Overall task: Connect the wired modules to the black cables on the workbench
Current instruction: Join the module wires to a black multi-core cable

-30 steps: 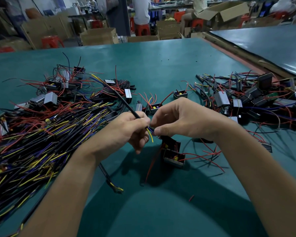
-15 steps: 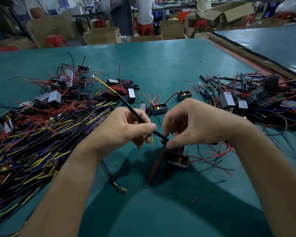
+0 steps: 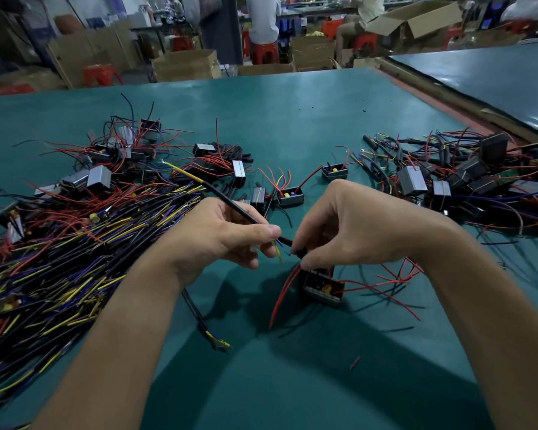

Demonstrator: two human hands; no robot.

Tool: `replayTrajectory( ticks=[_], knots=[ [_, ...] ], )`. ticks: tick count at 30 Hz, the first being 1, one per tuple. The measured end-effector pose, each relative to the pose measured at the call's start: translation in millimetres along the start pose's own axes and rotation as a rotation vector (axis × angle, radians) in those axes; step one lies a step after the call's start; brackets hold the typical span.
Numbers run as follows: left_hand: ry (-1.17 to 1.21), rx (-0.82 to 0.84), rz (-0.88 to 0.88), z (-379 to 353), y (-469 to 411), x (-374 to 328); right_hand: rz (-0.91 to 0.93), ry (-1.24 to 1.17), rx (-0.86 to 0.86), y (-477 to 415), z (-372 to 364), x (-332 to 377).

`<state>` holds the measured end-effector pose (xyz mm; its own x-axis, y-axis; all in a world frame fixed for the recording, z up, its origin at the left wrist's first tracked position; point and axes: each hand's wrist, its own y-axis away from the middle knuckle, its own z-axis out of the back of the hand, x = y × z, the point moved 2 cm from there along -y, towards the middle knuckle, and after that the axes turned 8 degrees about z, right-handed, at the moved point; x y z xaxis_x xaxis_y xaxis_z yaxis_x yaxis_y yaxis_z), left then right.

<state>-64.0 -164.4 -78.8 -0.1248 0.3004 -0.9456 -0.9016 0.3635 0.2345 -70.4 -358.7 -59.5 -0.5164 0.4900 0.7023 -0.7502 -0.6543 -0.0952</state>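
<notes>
We see the left hand [image 3: 218,240] pinching the black cable [image 3: 230,203] near its stripped end. The right hand [image 3: 348,231], fingers curled, pinches the cable tip by the red wires [image 3: 280,293]. The module [image 3: 323,288] is just below it, near-centre on the workbench [image 3: 292,119].

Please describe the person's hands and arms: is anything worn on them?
The left hand and right hand wear no gloves, and no ring shows on them. The left forearm and right forearm are bare: no sleeve, watch or wristband in view.
</notes>
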Motion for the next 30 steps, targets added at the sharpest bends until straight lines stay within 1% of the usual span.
replayTrajectory(
  ticks=[9, 20, 26, 30],
  knots=[
    [-0.004, -0.069, 0.022, 1, 2, 0, -0.039, 0.123, -0.059, -2, -2, 2],
    [-0.016, -0.179, -0.011, -2, -3, 2, -0.006, 0.167, -0.141, -6, -7, 5],
    [0.015, -0.179, -0.018, -1, -2, 0, -0.01, 0.274, -0.263, -9, -10, 5],
    [0.019, -0.171, -0.011, -2, -2, 1, -0.02, 0.261, -0.247, -9, -7, 3]
  ],
)
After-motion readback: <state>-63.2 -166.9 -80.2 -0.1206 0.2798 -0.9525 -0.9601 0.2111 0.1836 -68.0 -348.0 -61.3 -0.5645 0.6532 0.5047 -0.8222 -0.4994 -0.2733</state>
